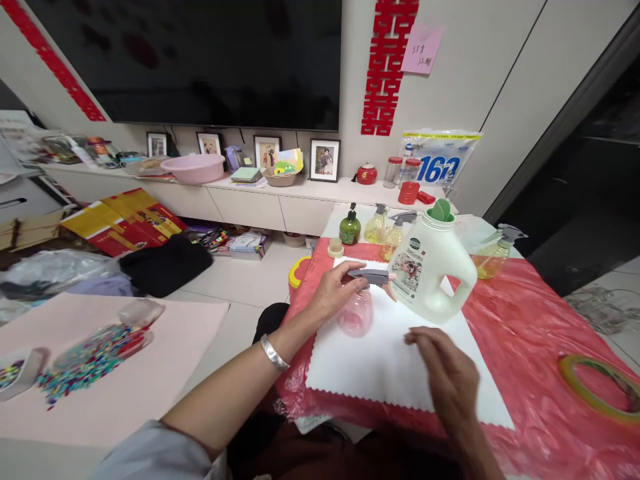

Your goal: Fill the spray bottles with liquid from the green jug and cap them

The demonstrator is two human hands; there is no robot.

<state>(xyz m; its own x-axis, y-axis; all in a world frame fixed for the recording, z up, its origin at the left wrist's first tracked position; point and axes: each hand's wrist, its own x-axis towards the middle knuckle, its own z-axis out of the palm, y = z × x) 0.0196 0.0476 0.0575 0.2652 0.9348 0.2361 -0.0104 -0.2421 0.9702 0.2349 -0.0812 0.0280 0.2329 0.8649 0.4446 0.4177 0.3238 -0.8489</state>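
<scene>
My left hand [334, 292] is wrapped round the grey trigger head of a small pink spray bottle [356, 313], which stands on a white cloth [380, 363] on the red-covered table [525, 347]. My right hand [443, 373] hovers low over the cloth in front of a large white detergent jug [430, 270] with a green cap; its fingers are loosely curled and slightly blurred, and hold nothing that I can see. The jug stands just right of the pink bottle.
Behind the cloth stand a dark green pump bottle [350, 228], two yellowish spray bottles [385, 233] and another spray bottle [495, 253] at the right. A tape roll [595, 387] lies at the table's right. Left on the floor, a pink mat [125, 387] holds scattered beads.
</scene>
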